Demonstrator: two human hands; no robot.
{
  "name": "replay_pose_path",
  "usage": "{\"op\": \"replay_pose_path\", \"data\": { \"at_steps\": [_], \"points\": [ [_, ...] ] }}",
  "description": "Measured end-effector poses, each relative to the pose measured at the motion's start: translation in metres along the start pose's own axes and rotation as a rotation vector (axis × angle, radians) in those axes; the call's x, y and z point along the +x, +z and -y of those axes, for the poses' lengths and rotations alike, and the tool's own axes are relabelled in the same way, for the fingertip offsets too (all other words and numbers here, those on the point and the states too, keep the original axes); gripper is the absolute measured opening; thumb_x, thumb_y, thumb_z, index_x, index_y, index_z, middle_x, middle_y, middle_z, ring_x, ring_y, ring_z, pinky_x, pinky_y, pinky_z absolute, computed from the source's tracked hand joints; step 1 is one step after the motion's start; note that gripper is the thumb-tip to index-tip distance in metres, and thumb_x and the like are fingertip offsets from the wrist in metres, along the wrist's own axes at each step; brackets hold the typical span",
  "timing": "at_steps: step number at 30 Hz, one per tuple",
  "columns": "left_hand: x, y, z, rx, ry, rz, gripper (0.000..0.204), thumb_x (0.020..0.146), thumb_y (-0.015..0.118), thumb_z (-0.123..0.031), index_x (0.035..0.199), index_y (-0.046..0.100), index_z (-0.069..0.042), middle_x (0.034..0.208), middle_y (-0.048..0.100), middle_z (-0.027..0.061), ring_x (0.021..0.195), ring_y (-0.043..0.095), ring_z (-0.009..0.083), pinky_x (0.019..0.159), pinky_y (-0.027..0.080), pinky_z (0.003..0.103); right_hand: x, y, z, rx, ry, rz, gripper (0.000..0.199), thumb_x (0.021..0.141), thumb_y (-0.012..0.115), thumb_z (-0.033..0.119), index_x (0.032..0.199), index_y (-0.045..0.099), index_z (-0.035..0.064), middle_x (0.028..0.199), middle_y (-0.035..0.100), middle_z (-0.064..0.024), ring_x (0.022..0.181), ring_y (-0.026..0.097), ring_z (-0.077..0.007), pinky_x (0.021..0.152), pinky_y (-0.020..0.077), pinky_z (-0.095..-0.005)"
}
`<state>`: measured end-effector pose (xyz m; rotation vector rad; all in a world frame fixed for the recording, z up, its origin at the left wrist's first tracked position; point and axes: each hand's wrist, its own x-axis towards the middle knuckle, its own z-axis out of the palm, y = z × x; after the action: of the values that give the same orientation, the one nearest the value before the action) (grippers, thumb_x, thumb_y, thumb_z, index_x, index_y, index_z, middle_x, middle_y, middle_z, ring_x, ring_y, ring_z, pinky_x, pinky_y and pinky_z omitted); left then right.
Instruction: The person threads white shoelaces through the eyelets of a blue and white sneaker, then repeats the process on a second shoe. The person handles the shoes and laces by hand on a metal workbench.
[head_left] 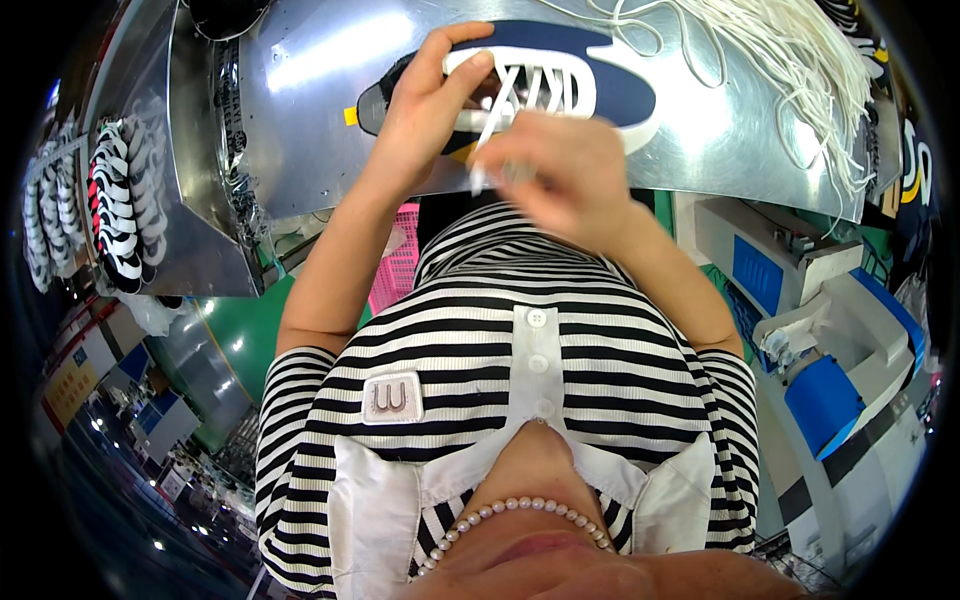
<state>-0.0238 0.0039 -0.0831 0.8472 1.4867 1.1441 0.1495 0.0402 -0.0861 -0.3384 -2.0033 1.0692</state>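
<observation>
A navy and white sneaker (pixel 625 92) lies on its sole on the metal table, toe to the right and heel to the left. White lacing crosses its upper part. My left hand (pixel 430 105) grips the shoe near the ankle opening, thumb and forefinger on the white eyelet edge. Its other fingers are partly hidden. In front of the lacing, my right hand (pixel 565 170) is smeared by motion, its fingers closed on a white shoelace (pixel 488 133). The lace runs from the eyelets down past the fingers, and its loose end hangs near the table's front edge.
Many loose white laces (pixel 780 60) spread over the right side of the metal table (pixel 310 130). Shoes hang in stacked rows (pixel 115 205) at the left. A pink basket (pixel 396 262) sits below the table, and a blue and grey machine (pixel 825 350) stands at the right.
</observation>
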Motion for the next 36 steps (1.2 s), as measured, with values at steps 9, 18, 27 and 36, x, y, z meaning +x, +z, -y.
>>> {"op": "replay_pose_path", "data": {
  "at_steps": [9, 18, 27, 36],
  "points": [
    [0.022, 0.009, 0.001, 0.146, -0.006, -0.005, 0.034, 0.099, 0.058, -0.021, 0.130, 0.053, -0.007, 0.097, 0.070, 0.0109, 0.093, 0.067, 0.0156, 0.086, 0.051, 0.029, -0.013, 0.014, -0.019, 0.067, 0.224, -0.103, 0.015, 0.080, 0.071, 0.002, 0.094, 0.070, 0.0075, 0.075, 0.063, -0.0051, 0.055, 0.056, -0.0134, 0.048, 0.0401, -0.0269],
    [-0.001, -0.009, -0.004, 0.111, 0.047, 0.054, 0.038, 0.101, 0.055, -0.019, 0.135, 0.050, -0.003, 0.083, 0.069, 0.0099, 0.075, 0.067, 0.0121, 0.073, 0.051, 0.025, -0.048, -0.026, -0.009, 0.351, 0.656, -0.493, 0.014, 0.095, 0.066, 0.014, 0.108, 0.070, 0.0099, 0.075, 0.061, 0.0061, 0.060, 0.044, 0.0012, 0.049, 0.0344, -0.0179],
    [-0.045, -0.010, -0.051, 0.226, 0.222, 0.348, 0.040, 0.103, 0.045, -0.011, 0.141, 0.046, 0.001, 0.071, 0.067, 0.0054, 0.068, 0.065, 0.0085, 0.065, 0.049, 0.019, -0.077, -0.020, -0.022, 0.837, 1.092, -0.537, 0.036, 0.103, 0.048, 0.026, 0.128, 0.057, 0.0018, 0.117, 0.066, -0.0130, 0.104, 0.066, -0.0247, 0.092, 0.0553, -0.0366],
    [-0.054, -0.008, -0.047, 0.267, 0.214, 0.437, 0.039, 0.099, 0.049, -0.006, 0.138, 0.049, -0.002, 0.079, 0.067, 0.0048, 0.064, 0.067, 0.0078, 0.059, 0.051, 0.019, -0.101, -0.017, -0.011, 1.187, 1.177, -0.504, 0.036, 0.102, 0.048, 0.024, 0.130, 0.056, 0.0024, 0.123, 0.064, -0.0142, 0.109, 0.064, -0.0241, 0.095, 0.0541, -0.0366]
  ]
}}
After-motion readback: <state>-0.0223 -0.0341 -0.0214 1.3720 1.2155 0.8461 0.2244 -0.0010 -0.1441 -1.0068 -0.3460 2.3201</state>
